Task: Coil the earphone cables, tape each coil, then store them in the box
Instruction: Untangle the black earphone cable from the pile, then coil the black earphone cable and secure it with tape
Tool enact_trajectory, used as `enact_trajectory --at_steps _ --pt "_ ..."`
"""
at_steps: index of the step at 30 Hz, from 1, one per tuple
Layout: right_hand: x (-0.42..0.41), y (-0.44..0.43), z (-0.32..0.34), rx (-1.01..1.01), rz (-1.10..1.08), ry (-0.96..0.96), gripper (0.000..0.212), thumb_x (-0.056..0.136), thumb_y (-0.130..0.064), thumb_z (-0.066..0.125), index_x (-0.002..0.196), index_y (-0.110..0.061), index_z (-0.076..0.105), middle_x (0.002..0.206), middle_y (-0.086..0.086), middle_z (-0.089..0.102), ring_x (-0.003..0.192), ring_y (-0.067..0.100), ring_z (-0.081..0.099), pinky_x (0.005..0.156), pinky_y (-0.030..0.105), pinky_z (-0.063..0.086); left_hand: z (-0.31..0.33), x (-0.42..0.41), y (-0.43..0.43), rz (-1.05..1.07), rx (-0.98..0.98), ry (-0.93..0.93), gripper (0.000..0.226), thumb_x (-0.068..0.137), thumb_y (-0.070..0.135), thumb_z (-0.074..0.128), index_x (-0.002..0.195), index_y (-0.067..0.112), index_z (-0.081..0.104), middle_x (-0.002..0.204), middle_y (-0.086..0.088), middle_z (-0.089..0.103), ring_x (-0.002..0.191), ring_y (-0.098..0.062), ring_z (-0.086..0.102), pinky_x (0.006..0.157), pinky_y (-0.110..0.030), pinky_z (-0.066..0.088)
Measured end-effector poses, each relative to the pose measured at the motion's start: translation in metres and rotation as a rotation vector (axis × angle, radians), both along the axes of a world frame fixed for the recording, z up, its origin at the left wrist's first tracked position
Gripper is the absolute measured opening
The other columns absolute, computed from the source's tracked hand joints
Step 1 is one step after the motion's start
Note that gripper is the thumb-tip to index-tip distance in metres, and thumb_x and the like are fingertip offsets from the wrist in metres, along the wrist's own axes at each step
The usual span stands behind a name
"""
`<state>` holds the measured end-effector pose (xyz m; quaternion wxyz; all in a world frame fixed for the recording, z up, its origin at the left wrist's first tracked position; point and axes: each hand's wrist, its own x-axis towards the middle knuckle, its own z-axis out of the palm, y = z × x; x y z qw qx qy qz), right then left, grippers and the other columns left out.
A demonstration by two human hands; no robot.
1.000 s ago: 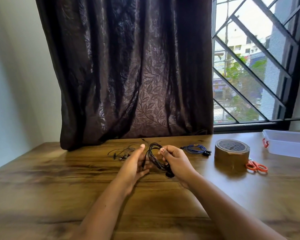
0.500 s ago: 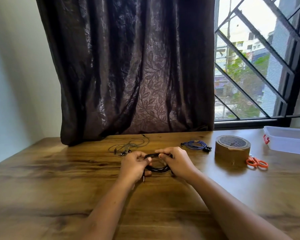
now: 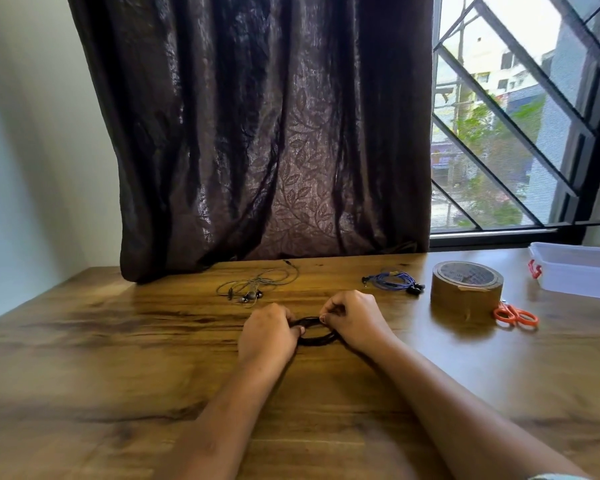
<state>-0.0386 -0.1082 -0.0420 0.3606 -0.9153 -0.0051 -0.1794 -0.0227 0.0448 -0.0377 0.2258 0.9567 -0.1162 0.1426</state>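
A black earphone cable (image 3: 315,337) is wound into a small coil low over the wooden table (image 3: 118,358). My left hand (image 3: 267,336) grips the coil's left side and my right hand (image 3: 355,320) pinches its right side. A loose grey earphone (image 3: 257,284) lies beyond my left hand. A coiled blue earphone (image 3: 394,281) lies beyond my right hand. A brown tape roll (image 3: 466,289) stands to the right, with orange scissors (image 3: 515,315) beside it. The clear plastic box (image 3: 579,270) with a red clasp sits at the far right edge.
A dark curtain (image 3: 257,133) hangs down to the table's back edge. A barred window (image 3: 520,116) is at the right.
My hands lowered the black coil from upright in the air down near the table. The left hand went from open beside the coil to gripping it.
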Motion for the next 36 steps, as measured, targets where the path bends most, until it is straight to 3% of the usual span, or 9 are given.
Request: enact_trajectory --at_steps 5,10,15,19,22,26,32,34,36 --pt "0.002 0.000 -0.004 -0.064 -0.009 -0.007 0.009 0.089 -0.019 0.065 0.087 -0.028 0.068 0.091 -0.012 0.062 0.074 -0.006 0.051 0.056 0.006 0.036 -0.002 -0.002 -0.002 0.024 0.076 -0.033 0.026 0.087 0.047 0.059 0.105 0.030 0.065 0.087 0.012 0.062 0.077 -0.005 0.058 0.065 -0.022 0.053" --pt "0.006 -0.003 -0.007 -0.029 -0.025 -0.038 0.013 0.092 -0.023 0.061 0.093 -0.024 0.073 0.091 -0.013 0.063 0.075 -0.005 0.053 0.058 0.003 0.035 -0.004 -0.001 -0.004 0.022 0.079 -0.070 0.032 0.088 0.050 0.055 0.111 0.031 0.064 0.094 0.010 0.063 0.083 -0.006 0.057 0.067 -0.022 0.050" --pt "0.010 -0.006 -0.009 0.094 -0.054 -0.092 0.019 0.095 -0.020 0.054 0.101 -0.017 0.072 0.101 -0.006 0.066 0.087 0.004 0.055 0.063 0.002 0.036 -0.002 0.000 -0.003 -0.010 -0.009 -0.166 0.027 0.095 0.041 0.048 0.113 0.028 0.065 0.102 0.009 0.065 0.085 -0.007 0.058 0.071 -0.025 0.053" --pt "0.006 -0.012 -0.006 0.231 -0.139 -0.166 0.019 0.096 -0.015 0.053 0.104 -0.012 0.070 0.101 -0.003 0.065 0.080 -0.004 0.051 0.065 -0.004 0.036 0.003 -0.001 0.001 -0.051 -0.014 -0.302 0.028 0.097 0.037 0.044 0.111 0.025 0.065 0.108 0.008 0.064 0.095 -0.007 0.057 0.076 -0.023 0.049" --pt "-0.008 -0.014 -0.004 0.276 -0.185 -0.210 0.017 0.096 -0.014 0.053 0.104 -0.015 0.069 0.098 -0.005 0.064 0.085 0.001 0.054 0.068 0.001 0.040 0.003 0.004 0.005 -0.093 0.019 -0.334 0.028 0.096 0.038 0.044 0.111 0.026 0.065 0.109 0.009 0.064 0.097 -0.007 0.058 0.080 -0.025 0.048" --pt "-0.029 -0.026 -0.007 0.112 -0.317 -0.325 0.018 0.093 -0.012 0.053 0.102 -0.018 0.068 0.102 -0.001 0.065 0.102 0.018 0.053 0.087 0.029 0.043 0.001 0.008 0.007 -0.159 0.072 -0.392 0.024 0.094 0.034 0.048 0.107 0.026 0.067 0.107 0.007 0.067 0.100 -0.012 0.060 0.086 -0.034 0.048" --pt "-0.073 -0.086 -0.001 -0.356 -0.568 -0.423 0.027 0.078 -0.020 0.050 0.098 -0.022 0.068 0.099 0.000 0.065 0.093 0.026 0.061 0.075 0.038 0.046 0.001 -0.025 -0.011 -0.329 0.202 -0.652 0.036 0.088 0.038 0.039 0.100 0.028 0.071 0.098 0.011 0.071 0.091 -0.011 0.065 0.088 -0.033 0.037" --pt "-0.086 -0.117 -0.001 -0.408 -0.729 -0.434 0.030 0.073 -0.023 0.048 0.094 -0.021 0.069 0.093 0.002 0.067 0.083 0.031 0.063 0.066 0.037 0.048 -0.003 -0.041 -0.026 -0.476 0.217 -0.722 0.032 0.087 0.036 0.043 0.101 0.027 0.071 0.094 0.012 0.070 0.085 -0.011 0.064 0.088 -0.032 0.033" --pt "-0.097 -0.144 0.000 -0.383 -0.823 -0.323 0.041 0.072 -0.022 0.045 0.106 -0.021 0.069 0.105 0.004 0.065 0.093 0.033 0.060 0.072 0.040 0.047 -0.007 -0.059 -0.043 -0.627 0.221 -0.815 0.028 0.085 0.031 0.048 0.099 0.025 0.071 0.089 0.009 0.070 0.077 -0.014 0.064 0.082 -0.035 0.039"
